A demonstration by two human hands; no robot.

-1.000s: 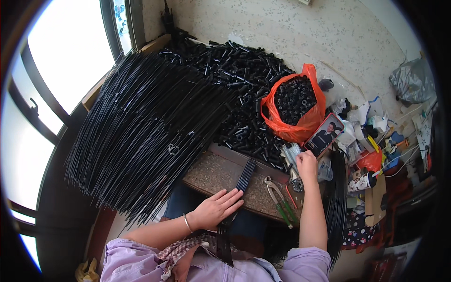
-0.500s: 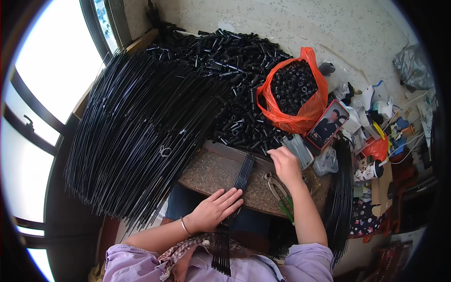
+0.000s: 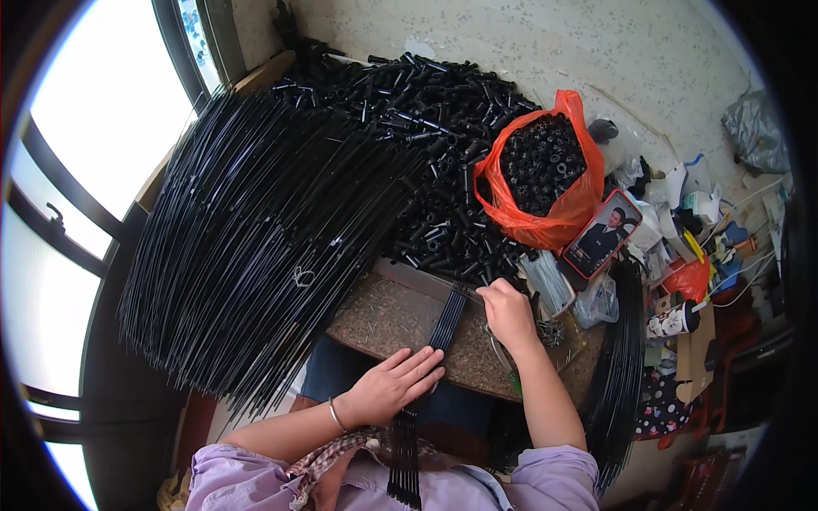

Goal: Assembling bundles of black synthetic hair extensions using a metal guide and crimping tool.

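Note:
My left hand (image 3: 397, 386) lies flat, fingers stretched out, across a row of thin black rods (image 3: 447, 319). The rods lie side by side from the back of the brown speckled tabletop (image 3: 383, 319) over its front edge toward my lap. Their near ends (image 3: 404, 477) hang before my shirt. Close to the far ends of the row, my right hand (image 3: 509, 317) is closed in a pinch; whatever is between the fingertips is too small to make out. Green-handled pliers (image 3: 499, 351) lie beside my right forearm, which partly hides them.
A large pile of long black rods (image 3: 247, 230) covers the left. Short black tubes (image 3: 426, 94) are heaped behind. An orange-red bag (image 3: 545, 234) holds small black parts. On the right are a phone (image 3: 603, 234), clear plastic containers (image 3: 596, 302), a patterned cup (image 3: 669, 324) and more rods (image 3: 618, 366).
My right hand has come slightly down and left toward the rods' far ends, its fingers drawn closer together. The forearm now covers more of the pliers. My left hand stays on the rods.

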